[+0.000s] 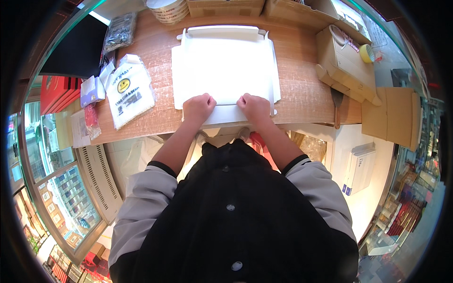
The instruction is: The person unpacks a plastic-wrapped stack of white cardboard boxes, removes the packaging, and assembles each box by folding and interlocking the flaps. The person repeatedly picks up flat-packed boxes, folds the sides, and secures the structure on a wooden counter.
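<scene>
A white cardboard box blank (225, 66) lies flat on the wooden table in front of me. Its far flap and side flaps stand partly raised, and the near flap reaches the table's front edge. At the near left corner, my left hand (198, 108) is closed on the cardboard by the fold line. My right hand (255, 109) mirrors it at the near right, its fingers also curled closed on the cardboard. The fingertips of both hands are mostly hidden under the knuckles.
White plastic bags with a yellow smiley (130, 92) lie left of the cardboard. A stack of round printed containers (167, 10) stands at the back. Brown cardboard boxes (347, 66), a yellow tape roll (366, 53) and a wooden-handled spatula (337, 107) are at the right.
</scene>
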`<state>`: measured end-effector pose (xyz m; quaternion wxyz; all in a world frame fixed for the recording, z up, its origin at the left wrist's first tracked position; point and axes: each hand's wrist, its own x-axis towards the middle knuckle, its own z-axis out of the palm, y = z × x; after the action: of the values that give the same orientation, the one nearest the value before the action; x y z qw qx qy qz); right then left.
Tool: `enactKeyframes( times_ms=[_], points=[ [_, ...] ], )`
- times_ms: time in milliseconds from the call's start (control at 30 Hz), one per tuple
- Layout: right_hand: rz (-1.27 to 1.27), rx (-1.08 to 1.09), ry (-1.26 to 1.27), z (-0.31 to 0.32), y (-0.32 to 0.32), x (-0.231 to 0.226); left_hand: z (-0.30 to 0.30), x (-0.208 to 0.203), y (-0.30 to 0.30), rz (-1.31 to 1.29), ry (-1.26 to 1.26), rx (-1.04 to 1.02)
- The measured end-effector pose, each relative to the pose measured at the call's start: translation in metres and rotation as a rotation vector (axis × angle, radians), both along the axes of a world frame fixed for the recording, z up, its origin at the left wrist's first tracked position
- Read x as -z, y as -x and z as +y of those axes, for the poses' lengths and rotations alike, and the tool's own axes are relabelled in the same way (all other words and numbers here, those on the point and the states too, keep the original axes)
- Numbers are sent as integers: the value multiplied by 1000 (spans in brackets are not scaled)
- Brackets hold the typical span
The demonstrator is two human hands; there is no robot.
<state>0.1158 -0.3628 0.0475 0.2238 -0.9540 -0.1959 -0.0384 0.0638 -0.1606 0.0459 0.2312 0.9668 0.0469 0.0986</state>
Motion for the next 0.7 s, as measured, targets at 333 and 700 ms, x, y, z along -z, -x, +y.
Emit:
enactKeyframes(
  times_ms=[333, 700],
  points=[
    [322, 373, -689, -51, -4, -44, -10, -40, 4, -141, 24, 120],
    [539, 42, -1001, -94, 19, -25, -22, -71, 5, -113, -13, 437]
  ],
)
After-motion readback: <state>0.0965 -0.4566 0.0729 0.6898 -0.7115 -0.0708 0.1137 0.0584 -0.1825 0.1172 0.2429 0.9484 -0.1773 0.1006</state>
